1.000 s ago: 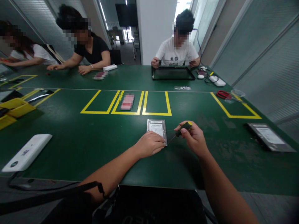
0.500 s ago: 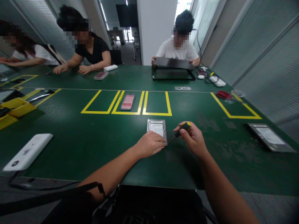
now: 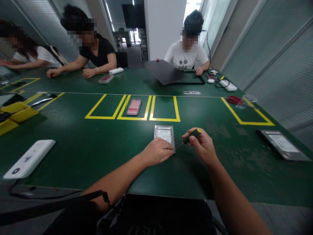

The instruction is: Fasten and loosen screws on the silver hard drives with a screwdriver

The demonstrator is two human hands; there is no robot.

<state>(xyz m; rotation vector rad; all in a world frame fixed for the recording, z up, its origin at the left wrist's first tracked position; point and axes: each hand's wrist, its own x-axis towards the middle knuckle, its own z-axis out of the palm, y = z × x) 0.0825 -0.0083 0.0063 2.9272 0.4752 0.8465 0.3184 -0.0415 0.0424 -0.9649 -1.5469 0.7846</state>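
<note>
A hard drive (image 3: 164,131) lies label up on the green table in front of me. My left hand (image 3: 158,151) rests over its near part, fingers closed about the drive and hiding that end. In my right hand (image 3: 201,143) is a screwdriver (image 3: 192,136) with a dark handle and yellow end, gripped between thumb and fingers. Its thin shaft slants down to the left, and the tip reaches the drive's near right corner beside my left fingertips. Whether the tip sits in a screw is too small to tell.
Another hard drive (image 3: 283,143) lies at the right. A white power bank (image 3: 30,159) stands left, near yellow bins (image 3: 23,111). A phone (image 3: 134,107) lies inside yellow tape. Across the table, a person (image 3: 187,55) handles a dark panel (image 3: 166,71); other people sit at the left.
My hands, the screwdriver and the hard drive stay nearly in place. Across the table, the person has swung the dark panel leftward off the black frame. Another person's arm reaches further left.
</note>
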